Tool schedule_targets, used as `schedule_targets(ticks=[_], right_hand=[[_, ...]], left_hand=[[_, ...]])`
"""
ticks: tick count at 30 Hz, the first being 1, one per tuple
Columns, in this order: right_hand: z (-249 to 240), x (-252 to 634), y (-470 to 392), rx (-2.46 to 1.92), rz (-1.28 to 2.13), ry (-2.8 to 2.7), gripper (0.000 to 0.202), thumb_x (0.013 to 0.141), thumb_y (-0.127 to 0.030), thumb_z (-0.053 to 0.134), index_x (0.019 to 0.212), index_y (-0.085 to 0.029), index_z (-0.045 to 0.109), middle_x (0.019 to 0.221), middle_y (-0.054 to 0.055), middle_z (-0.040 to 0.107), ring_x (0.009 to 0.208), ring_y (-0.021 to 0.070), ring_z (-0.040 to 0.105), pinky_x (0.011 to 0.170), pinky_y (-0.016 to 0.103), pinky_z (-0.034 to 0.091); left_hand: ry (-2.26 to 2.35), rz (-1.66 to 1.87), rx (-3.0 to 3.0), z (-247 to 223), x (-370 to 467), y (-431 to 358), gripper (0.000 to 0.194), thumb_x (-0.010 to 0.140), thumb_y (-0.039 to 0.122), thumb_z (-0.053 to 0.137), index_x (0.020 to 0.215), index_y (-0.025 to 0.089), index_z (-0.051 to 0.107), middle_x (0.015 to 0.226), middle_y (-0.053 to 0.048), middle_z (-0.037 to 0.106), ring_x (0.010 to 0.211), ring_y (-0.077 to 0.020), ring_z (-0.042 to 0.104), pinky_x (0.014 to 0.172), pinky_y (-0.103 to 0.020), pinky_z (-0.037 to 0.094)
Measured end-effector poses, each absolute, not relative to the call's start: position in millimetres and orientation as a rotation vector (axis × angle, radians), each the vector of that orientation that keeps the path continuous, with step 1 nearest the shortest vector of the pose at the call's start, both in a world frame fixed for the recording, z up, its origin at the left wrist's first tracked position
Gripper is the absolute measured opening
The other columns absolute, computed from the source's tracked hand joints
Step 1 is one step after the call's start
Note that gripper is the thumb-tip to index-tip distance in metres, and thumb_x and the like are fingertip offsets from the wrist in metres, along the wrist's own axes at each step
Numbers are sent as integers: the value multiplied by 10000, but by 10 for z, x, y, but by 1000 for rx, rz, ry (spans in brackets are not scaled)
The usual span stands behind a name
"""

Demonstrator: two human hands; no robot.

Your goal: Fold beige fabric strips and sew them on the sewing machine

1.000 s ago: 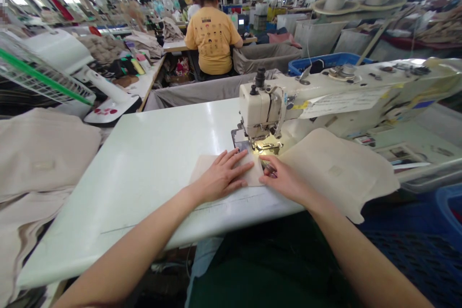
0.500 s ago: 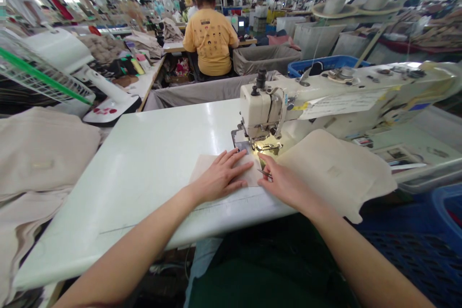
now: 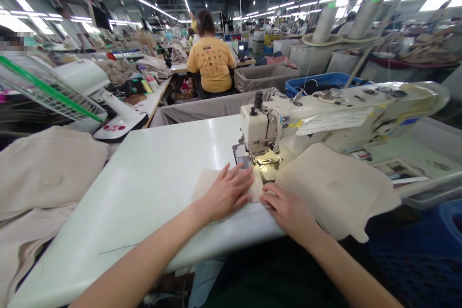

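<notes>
Pale worktable point(image 3: 151, 178): beige fabric piece point(image 3: 205, 184) lies flat just before sewing machine point(image 3: 253, 127). Left hand point(image 3: 230, 192) rests on it, fingers extended, slightly spread. Right hand point(image 3: 287, 207) at its right edge, fingers bent; grip contents cannot be told.

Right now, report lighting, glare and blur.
Head view, centre: warm light glows on the metal plate under the sewing machine, just beyond the right hand; head view, left of the machine: pale glare streaks the white tabletop; head view, lower right: the blue basket is dim and smeared.
</notes>
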State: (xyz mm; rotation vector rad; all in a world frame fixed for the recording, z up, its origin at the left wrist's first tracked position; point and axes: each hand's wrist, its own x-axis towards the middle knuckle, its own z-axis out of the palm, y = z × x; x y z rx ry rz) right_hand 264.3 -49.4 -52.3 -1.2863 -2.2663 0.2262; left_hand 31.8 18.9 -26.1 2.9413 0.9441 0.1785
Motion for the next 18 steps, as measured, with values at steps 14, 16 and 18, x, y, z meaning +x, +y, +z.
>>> schedule_targets(ticks=[14, 16, 18], right_hand=[[-535, 2662, -347, -1334, 203, -2259, 178, 956, -134, 584, 1098, -183, 680, 1227, 102, 684, 1020, 239, 691, 837, 306, 567], [-548, 2651, -332, -1345, 217, -2245, 171, 962, -140, 585, 1105, -175, 672, 1210, 101, 687, 1000, 238, 693, 828, 310, 564], [-554, 2640, -314, -1359, 230, -2242, 160, 971, -154, 582, 1107, -169, 665, 1184, 97, 692, 964, 233, 697, 801, 309, 561]], left_hand=[[1173, 390, 2905, -327, 698, 260, 388, 992, 322, 539, 1348, 169, 526, 1368, -131, 548, 1261, -292, 504, 1054, -461, 467], [1184, 394, 2885, -323, 690, 275, 386, 994, 323, 538, 1349, 174, 532, 1379, -139, 536, 1273, -297, 494, 1057, -474, 465], [1179, 393, 2869, -315, 687, 299, 379, 988, 321, 551, 1340, 179, 545, 1367, -138, 543, 1270, -298, 494, 1055, -481, 469]])
